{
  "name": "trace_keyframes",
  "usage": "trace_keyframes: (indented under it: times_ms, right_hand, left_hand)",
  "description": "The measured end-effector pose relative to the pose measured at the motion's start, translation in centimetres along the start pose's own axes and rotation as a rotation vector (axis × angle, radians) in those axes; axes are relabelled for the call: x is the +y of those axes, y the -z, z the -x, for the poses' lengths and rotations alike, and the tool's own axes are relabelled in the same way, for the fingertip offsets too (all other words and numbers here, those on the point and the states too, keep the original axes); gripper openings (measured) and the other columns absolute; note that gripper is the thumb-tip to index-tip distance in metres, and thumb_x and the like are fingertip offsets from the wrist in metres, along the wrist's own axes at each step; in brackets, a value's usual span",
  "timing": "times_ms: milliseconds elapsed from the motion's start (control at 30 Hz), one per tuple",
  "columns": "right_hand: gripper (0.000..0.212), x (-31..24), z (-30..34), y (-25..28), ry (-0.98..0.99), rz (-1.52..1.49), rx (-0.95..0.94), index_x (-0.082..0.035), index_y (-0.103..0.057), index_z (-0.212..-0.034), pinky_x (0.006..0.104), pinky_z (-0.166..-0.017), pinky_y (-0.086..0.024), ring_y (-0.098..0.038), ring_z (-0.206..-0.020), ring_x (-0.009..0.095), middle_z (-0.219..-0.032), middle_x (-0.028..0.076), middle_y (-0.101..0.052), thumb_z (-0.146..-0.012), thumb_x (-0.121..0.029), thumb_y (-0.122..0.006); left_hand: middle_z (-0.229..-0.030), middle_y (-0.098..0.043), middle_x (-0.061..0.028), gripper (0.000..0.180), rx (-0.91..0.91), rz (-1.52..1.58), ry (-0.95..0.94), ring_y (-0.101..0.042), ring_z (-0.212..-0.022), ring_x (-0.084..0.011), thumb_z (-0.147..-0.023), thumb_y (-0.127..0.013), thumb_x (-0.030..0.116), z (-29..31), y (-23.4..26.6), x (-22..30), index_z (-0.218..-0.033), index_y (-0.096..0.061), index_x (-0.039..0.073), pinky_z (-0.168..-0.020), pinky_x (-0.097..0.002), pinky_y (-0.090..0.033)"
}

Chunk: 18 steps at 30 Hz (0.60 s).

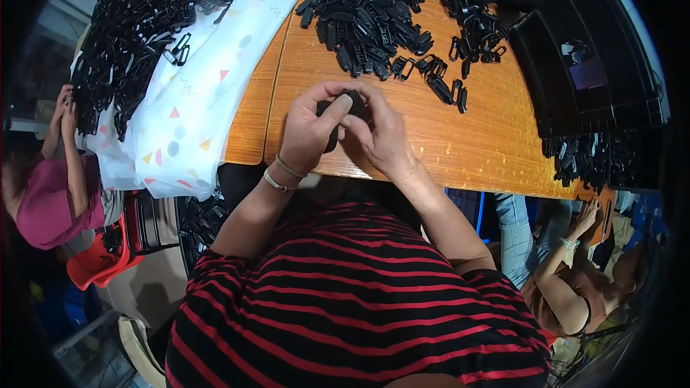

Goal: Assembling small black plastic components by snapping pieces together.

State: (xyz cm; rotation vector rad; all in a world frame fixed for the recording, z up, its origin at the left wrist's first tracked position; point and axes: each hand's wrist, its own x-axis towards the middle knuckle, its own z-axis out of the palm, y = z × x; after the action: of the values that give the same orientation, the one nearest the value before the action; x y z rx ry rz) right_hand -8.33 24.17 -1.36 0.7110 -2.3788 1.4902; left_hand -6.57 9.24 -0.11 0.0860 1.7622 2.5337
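"So, where is the black piece (356,105), and how is it held?"

"It sits between two bare hands, above the near edge of the worktop (445,151). The left hand (305,129) is clamped on it, thumb pressed across the top. The right hand (384,133) grips from the other side, fingers curled in. They nearly meet around it, so I can't tell its full shape, or whether it is one part or two."

"Why hold it like that?"

"Probably for steadiness: one hand braces while the other presses, and close to the body it's easier to see."

"And the layout?"

"A heap of black parts (363,25) lies toward the far edge, with loose black frames (431,68) on its near side. I'd guess that keeps them within reach without crowding the hands. Toward the left edge, another dark heap (154,25) lies partly over a white sheet (201,100), perhaps spread there to keep those parts together."

"Any labels or brands?"

"None I can read. The sheet carries only printed triangles, dots and squiggles; the parts look plain black, and any marking on them would be too small to make out."
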Motion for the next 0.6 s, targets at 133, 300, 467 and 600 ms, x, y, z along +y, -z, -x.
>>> trace_keyframes:
  times_ms: [133,300,467,600]
  right_hand:
    - [0.047,-1.6,0.8,-0.4,0.045,-0.097,-0.094,-0.002,-0.045,-0.131,0.0363,-0.085,-0.051,-0.063,-0.103,0.033,-0.119,0.018,-0.059,-0.09,-0.014,-0.063]
    - [0.042,-4.0,0.7,-1.9,0.054,-0.26,0.002,-0.001,-0.049,-0.128,0.0347,-0.084,-0.05,-0.063,-0.102,0.032,-0.113,0.02,-0.061,-0.088,-0.003,-0.059]
    - [0.044,-4.3,0.9,-3.8,-0.071,-0.388,-0.168,-0.005,-0.051,-0.127,0.0327,-0.076,-0.051,-0.064,-0.085,0.027,-0.102,0.016,-0.063,-0.086,-0.009,-0.066]
    - [0.044,-2.0,1.7,-1.8,0.002,-0.155,-0.342,-0.005,-0.057,-0.121,0.0337,-0.068,-0.051,-0.064,-0.075,0.025,-0.093,0.013,-0.066,-0.081,-0.015,-0.072]
  left_hand:
    - [-0.08,-0.06,0.0015,0.016,-0.012,0.037,0.034,-0.053,-0.064,-0.0027,-0.092,-0.061,0.013,1.0,0.5,1.0,-0.102,-0.062,0.0,-0.056,-0.0166,-0.042]
    - [-0.078,-0.059,0.0022,0.013,0.017,0.042,0.01,-0.052,-0.062,-0.0026,-0.092,-0.06,0.013,2.2,0.9,3.0,-0.098,-0.063,0.002,-0.056,-0.0167,-0.041]
    - [-0.072,-0.058,0.0024,0.014,0.275,-0.05,0.12,-0.052,-0.06,-0.0044,-0.092,-0.059,0.014,4.6,3.6,3.6,-0.098,-0.063,0.002,-0.051,-0.0192,-0.04]
    - [-0.083,-0.063,-0.0026,0.013,0.235,-0.751,0.328,-0.058,-0.081,-0.0131,-0.091,-0.057,0.012,10.3,10.2,6.3,-0.092,-0.064,0.0,-0.076,-0.0251,-0.046]
